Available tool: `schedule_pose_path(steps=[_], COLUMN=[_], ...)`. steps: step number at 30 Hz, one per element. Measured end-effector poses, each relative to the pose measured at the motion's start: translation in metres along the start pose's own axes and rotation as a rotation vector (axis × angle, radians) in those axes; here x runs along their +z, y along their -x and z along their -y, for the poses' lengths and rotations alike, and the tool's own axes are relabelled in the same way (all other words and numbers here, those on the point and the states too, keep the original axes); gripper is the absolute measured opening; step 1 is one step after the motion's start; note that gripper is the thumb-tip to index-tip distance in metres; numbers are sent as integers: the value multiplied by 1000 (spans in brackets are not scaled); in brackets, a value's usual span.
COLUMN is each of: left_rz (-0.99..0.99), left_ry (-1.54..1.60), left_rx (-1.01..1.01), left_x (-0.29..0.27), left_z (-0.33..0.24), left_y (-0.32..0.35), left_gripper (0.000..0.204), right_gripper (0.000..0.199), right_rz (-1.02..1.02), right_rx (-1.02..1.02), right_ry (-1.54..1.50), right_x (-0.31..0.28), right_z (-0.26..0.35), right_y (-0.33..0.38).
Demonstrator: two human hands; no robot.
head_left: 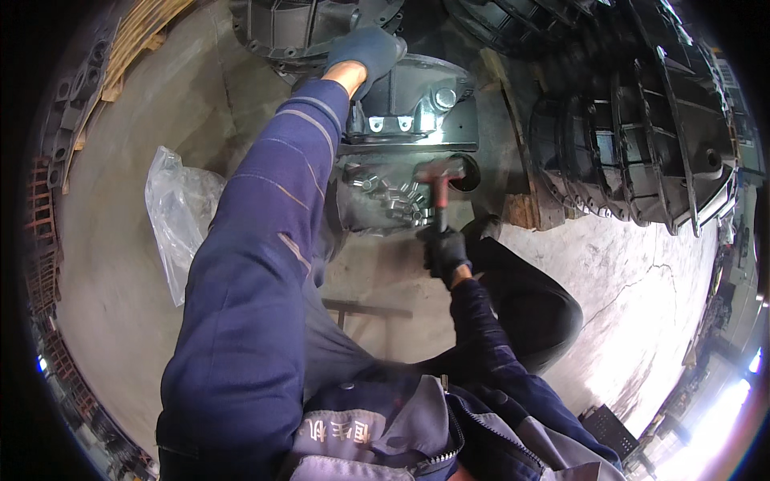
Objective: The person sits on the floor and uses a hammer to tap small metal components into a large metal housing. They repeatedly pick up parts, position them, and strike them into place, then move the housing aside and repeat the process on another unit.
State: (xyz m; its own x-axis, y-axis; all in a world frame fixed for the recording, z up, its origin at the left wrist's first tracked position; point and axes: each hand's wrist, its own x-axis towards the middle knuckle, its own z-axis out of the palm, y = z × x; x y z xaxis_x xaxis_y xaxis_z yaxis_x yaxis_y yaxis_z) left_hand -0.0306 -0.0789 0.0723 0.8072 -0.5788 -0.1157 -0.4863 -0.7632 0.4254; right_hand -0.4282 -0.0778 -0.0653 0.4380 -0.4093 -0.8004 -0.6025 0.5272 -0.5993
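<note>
My right hand, in a dark glove, is closed round the handle of a hammer. Its reddish head, blurred by motion, is over a dark tray-like surface with several short shiny metal sleeves. My left hand, also gloved, reaches far forward and is curled over the top of a dark metal casting; most of its fingertips are hidden. Light falls on the casting's lower right, where a round boss and two small lugs show. The hammer head is apart from the casting.
More dark castings stand at the far side, and a large ribbed housing is on the right on wooden blocks. A clear plastic bag lies on the floor at left. A thin metal bar lies between my legs.
</note>
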Motion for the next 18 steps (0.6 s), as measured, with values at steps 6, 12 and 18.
schedule_pose_path(steps=[6,12,18], left_rz=[4,20,12], left_ry=[-19,-32,-17], left_rx=[7,53,20], left_x=[2,18,21], left_z=[3,14,18], left_y=[-1,-17,-19], left_gripper=[50,52,53], right_gripper=[57,41,46], right_rz=[115,-428,-562], right_rx=[106,-527,-1114], right_ry=[233,824,649], right_x=[50,38,24], right_z=[-52,16,181], right_y=[-38,-48,-46])
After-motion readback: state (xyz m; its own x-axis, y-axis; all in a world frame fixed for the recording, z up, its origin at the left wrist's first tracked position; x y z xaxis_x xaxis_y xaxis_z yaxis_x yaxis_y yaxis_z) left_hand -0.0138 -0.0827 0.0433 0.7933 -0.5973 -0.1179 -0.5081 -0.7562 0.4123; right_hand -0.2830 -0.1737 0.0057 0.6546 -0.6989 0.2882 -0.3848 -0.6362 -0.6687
